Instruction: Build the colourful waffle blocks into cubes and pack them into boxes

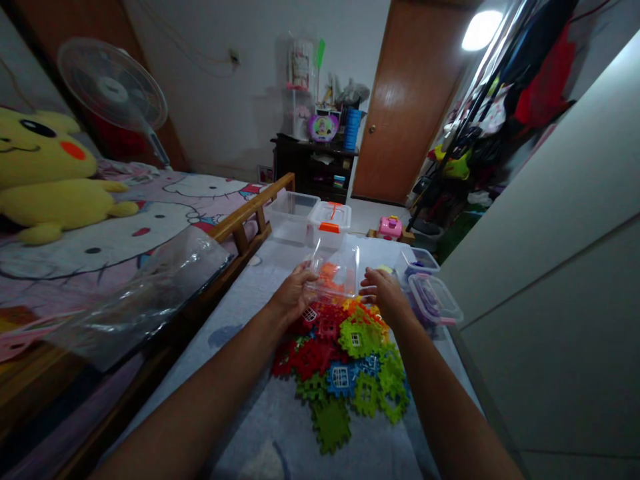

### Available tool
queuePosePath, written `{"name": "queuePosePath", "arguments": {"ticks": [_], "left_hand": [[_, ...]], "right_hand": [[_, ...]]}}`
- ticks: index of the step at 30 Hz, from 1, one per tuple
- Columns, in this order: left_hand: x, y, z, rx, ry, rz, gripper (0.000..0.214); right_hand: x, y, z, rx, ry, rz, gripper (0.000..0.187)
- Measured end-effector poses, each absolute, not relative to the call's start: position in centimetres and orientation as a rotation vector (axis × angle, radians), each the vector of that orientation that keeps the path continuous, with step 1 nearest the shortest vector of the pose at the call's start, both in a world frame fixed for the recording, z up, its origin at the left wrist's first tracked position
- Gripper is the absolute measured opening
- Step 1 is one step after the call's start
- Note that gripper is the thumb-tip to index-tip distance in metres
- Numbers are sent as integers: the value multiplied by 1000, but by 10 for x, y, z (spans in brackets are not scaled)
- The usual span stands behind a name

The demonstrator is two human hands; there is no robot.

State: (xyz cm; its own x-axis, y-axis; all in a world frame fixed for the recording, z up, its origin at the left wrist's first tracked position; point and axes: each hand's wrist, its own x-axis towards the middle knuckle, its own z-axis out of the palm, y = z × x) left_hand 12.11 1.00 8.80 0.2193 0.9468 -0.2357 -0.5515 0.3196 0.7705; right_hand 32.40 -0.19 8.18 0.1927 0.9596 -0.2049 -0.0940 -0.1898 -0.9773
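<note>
My left hand (296,292) grips the left edge of a clear plastic box (350,257), held tilted above a pile of toy pieces. Orange pieces (329,275) show through its wall; I cannot tell whether they lie inside or behind it. Just right of the box, my right hand (384,291) has its fingers apart and holds nothing. Below both hands spread interlocking plastic building pieces: red ones (313,357), lime green ones (364,337), blue ones (341,377) and a dark green square (331,425). Some bear small white window frames.
Beyond the hands stand an open clear bin (295,205) and a lidded box with orange latches (330,217). Two clear containers with purple contents, the nearer one lidded (436,299), sit at right. A wooden bed rail (250,213) borders the left; a white cabinet (550,267) stands right.
</note>
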Motion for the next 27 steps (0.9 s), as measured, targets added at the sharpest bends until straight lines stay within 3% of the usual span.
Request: {"name": "queuePosePath", "arguments": {"ticks": [5,10,17,27], "left_hand": [[150,21,79,634,835,1203,48],[180,31,70,712,863,1144,50],[185,62,59,935,887,946,68],[187,98,34,1052,1067,873,42]], "right_hand": [[329,-19,86,-1409,-931,1405,30],[340,-12,81,-1311,-698,1354,26],[350,17,67,-1265,-416,1175,22],[355,46,46,-1295,-334,1139,21]]}}
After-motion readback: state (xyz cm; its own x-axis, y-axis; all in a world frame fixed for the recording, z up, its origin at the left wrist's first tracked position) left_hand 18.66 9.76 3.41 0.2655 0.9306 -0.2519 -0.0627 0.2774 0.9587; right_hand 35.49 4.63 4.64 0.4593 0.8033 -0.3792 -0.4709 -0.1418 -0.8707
